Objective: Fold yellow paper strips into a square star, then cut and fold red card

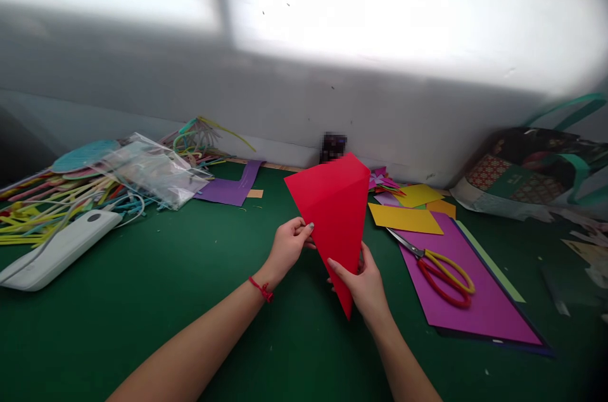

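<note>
The left hand (291, 242) pinches the left edge of the red paper (335, 199), its thumb on the front face and its fingers curled behind. The right hand (363, 282) grips the same paper lower down, near its narrow end, thumb across the front and the other fingers mostly hidden behind. The red paper stands between the two hands, wide end above them and away from the person, pointed end just below the right hand; whether that point touches the table (95, 345) cannot be told. A red bracelet (261, 289) circles the wrist behind the left hand.

To the right of the right hand, scissors (444, 275) with one yellow and one red handle lie on a magenta sheet (494, 316), blades pointing toward the hand. Beyond them, a yellow strip (406, 218) overlaps the sheet's far end. Farther right of the right hand sits a bag (503, 168) with green handles.

Ahead and left of the left hand is a purple paper (225, 192), and past it a clear plastic bag (164, 171) rests on coloured fuzzy sticks (28, 234). Well left of the left hand lies a white device (61, 253).
</note>
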{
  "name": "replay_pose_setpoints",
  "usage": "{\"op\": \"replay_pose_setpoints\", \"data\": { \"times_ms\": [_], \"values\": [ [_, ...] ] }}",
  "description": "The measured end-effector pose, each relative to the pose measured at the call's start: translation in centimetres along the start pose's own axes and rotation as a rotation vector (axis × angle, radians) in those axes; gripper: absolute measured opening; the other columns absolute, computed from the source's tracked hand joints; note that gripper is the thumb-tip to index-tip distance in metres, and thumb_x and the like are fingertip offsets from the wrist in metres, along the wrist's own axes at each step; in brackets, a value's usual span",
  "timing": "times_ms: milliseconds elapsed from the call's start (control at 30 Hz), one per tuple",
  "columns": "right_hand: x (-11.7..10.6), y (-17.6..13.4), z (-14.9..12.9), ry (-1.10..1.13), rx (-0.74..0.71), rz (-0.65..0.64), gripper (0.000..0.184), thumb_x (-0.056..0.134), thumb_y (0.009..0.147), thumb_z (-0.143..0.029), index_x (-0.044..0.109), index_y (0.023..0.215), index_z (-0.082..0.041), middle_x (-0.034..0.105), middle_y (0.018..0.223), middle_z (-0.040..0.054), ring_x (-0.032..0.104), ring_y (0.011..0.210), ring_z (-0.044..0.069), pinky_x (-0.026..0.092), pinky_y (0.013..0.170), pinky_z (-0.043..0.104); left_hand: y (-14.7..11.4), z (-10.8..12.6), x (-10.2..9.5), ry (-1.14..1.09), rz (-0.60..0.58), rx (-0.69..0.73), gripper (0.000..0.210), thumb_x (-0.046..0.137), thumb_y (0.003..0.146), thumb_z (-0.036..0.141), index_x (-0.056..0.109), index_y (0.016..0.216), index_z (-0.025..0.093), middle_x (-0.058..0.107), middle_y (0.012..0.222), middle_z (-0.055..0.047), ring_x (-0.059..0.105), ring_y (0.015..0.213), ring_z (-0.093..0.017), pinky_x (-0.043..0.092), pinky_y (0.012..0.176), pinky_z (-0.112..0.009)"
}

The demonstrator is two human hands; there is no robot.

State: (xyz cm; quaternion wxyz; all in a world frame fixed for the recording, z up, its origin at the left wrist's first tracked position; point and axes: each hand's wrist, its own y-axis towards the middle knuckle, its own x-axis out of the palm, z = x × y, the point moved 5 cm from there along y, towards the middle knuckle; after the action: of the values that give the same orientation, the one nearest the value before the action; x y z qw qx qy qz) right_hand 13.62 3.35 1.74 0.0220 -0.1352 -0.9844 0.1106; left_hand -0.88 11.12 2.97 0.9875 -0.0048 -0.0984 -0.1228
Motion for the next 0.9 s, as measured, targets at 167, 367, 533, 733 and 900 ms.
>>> {"op": "replay_pose_setpoints", "data": {
  "times_ms": [167, 367, 533, 733, 900],
  "values": [
    [0.1, 0.0, 0.2, -0.006, -0.038, 0.04, 0.081, 0.073, 0.059, -0.041, 0.032, 0.127, -0.023, 0.064, 0.087, 0.0063, 0.065, 0.05, 0.024, 0.055, 0.042, 0.036, 0.0, -0.1, -0.1, 0.011, -0.013, -0.016, 0.023, 0.057, 0.077, 0.035, 0.05, 0.068, 0.015, 0.06, 0.062, 0.0, 0.062, 0.06, -0.014, 0.053, 0.057, -0.025],
    [0.1, 0.0, 0.1, -0.003, -0.025, 0.067, 0.084, 0.073, 0.057, -0.043, 0.033, 0.127, -0.022, 0.064, 0.085, 0.0069, 0.064, 0.048, 0.024, 0.054, 0.041, 0.035, -0.1, 0.0, -0.1, 0.01, -0.007, -0.002, 0.023, 0.055, 0.078, 0.034, 0.05, 0.068, 0.015, 0.059, 0.062, 0.001, 0.062, 0.059, -0.013, 0.053, 0.056, -0.025],
    [0.1, 0.3, 0.7, 0.01, -0.033, 0.015, 0.086, 0.073, 0.059, -0.04, 0.029, 0.131, -0.022, 0.065, 0.088, 0.0081, 0.065, 0.051, 0.024, 0.055, 0.044, 0.037, -0.1, -0.1, -0.1, 0.008, 0.016, 0.017, 0.023, 0.056, 0.076, 0.035, 0.049, 0.066, 0.015, 0.058, 0.061, 0.001, 0.061, 0.059, -0.013, 0.053, 0.056, -0.026],
    [0.7, 0.5, 0.5, 0.078, -0.106, -0.181, 0.091, 0.077, 0.057, -0.028, 0.027, 0.134, -0.025, 0.058, 0.116, 0.0096, 0.06, 0.096, 0.027, 0.052, 0.079, 0.038, 0.3, -0.5, -1.1, 0.015, 0.095, 0.047, 0.023, 0.058, 0.075, 0.035, 0.049, 0.065, 0.016, 0.057, 0.058, 0.002, 0.06, 0.057, -0.013, 0.052, 0.053, -0.024],
    [0.2, 0.5, 0.9, 0.057, 0.022, -0.19, 0.096, 0.077, 0.057, -0.029, 0.022, 0.136, -0.02, 0.068, 0.091, 0.009, 0.066, 0.077, 0.027, 0.053, 0.071, 0.042, 0.6, -1.2, -1.3, 0.01, 0.102, 0.021, 0.023, 0.057, 0.075, 0.035, 0.05, 0.066, 0.015, 0.059, 0.059, 0.001, 0.061, 0.058, -0.014, 0.052, 0.053, -0.024]
  ]
}}
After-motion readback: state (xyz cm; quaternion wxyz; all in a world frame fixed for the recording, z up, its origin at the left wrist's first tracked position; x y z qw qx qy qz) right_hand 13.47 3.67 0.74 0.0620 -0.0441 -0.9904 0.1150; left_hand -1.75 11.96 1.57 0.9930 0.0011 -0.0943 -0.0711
